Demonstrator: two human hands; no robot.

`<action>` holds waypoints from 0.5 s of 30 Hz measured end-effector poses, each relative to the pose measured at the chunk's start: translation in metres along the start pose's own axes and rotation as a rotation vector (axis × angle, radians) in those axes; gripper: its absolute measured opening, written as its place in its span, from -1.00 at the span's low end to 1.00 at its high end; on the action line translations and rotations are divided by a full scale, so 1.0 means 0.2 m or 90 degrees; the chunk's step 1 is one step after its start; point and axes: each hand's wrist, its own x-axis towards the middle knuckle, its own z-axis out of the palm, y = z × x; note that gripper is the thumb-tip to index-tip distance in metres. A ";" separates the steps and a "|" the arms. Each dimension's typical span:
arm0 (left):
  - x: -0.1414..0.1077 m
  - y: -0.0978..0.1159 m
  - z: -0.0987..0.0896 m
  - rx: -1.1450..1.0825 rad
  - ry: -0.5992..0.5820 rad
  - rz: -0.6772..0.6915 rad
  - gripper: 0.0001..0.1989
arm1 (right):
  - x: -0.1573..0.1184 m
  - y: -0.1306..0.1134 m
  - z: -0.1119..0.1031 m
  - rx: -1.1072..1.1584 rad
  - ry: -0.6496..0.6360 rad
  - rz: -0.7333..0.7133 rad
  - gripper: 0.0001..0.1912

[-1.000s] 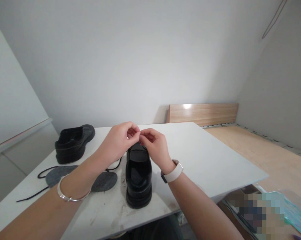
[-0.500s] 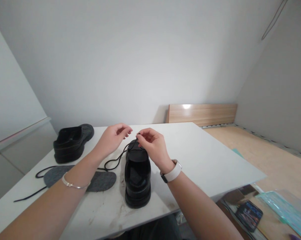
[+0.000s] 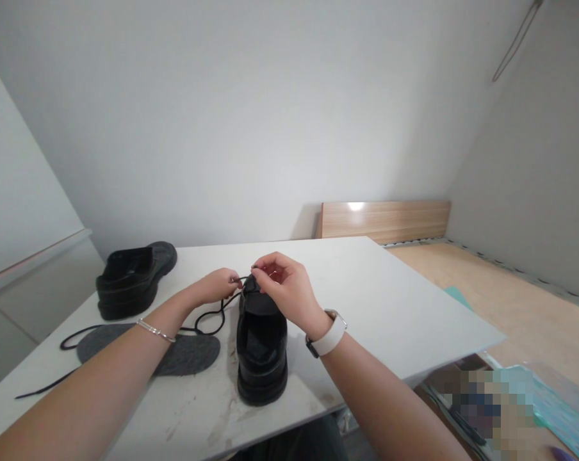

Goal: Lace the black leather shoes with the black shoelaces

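Observation:
A black shoe (image 3: 262, 358) stands on the white table with its heel toward me. Just left of its front part, my left hand (image 3: 218, 285) is closed around a black shoelace (image 3: 209, 333). Over the lacing area my right hand (image 3: 280, 279) pinches the lace between thumb and fingertips, close to the shoe. From there the lace loops down onto the table at the left. A grey insole (image 3: 193, 354) lies left of the shoe, partly behind my left forearm. The eyelets are mostly hidden by my right hand.
A second black shoe (image 3: 126, 288) rests at the table's back left. The white table (image 3: 347, 307) ends at a front edge near me. To the right are a wooden board (image 3: 385, 219), a lower wooden surface (image 3: 462, 269) and teal plastic packaging (image 3: 558, 410).
My left hand has moved down and now grips the lace at the shoe's left side. My right hand stays over the shoe's front, still pinching. The view has shifted slightly.

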 end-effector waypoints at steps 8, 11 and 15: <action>-0.09 0.24 -0.21 -0.176 0.026 0.069 -0.73 | 0.13 -0.27 -0.04 -0.033 0.066 -0.189 -0.92; -0.09 0.26 -0.14 -0.227 -0.018 0.086 -0.75 | 0.21 -0.44 -0.04 -0.018 0.090 -0.306 -0.93; -0.05 0.20 0.04 -0.287 -0.026 0.108 -0.71 | 0.33 -0.65 -0.05 -0.048 0.166 -0.422 -0.88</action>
